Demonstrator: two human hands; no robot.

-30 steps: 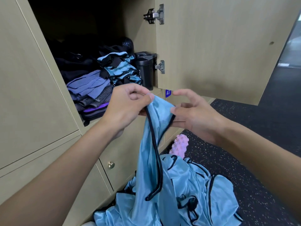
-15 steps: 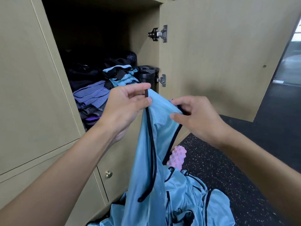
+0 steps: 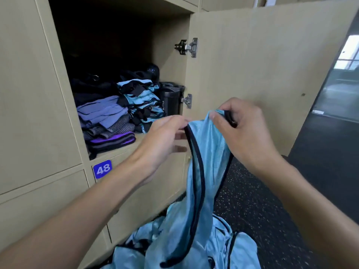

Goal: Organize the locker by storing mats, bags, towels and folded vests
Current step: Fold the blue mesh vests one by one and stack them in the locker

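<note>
A light blue vest with black trim (image 3: 206, 171) hangs from both my hands in front of the open locker (image 3: 120, 150). My left hand (image 3: 163, 138) pinches its black edge at the top left. My right hand (image 3: 240, 129) grips the top right corner with curled fingers. Inside the locker, a stack of folded blue vests (image 3: 139, 101) sits beside folded purple and grey towels (image 3: 104, 121), with dark bags (image 3: 93, 84) behind. More blue vests (image 3: 223, 249) lie in a heap on the floor below.
The locker door (image 3: 262, 74) stands open to the right, behind my right hand. A black bottle (image 3: 171, 103) stands at the locker's right side. A blue label 48 (image 3: 102, 169) marks the locker below. Dark speckled flooring (image 3: 272, 210) extends to the right.
Both hands have lifted the vest higher and spread its top edge apart. The view has tilted up, and the pink roller on the floor is now hidden.
</note>
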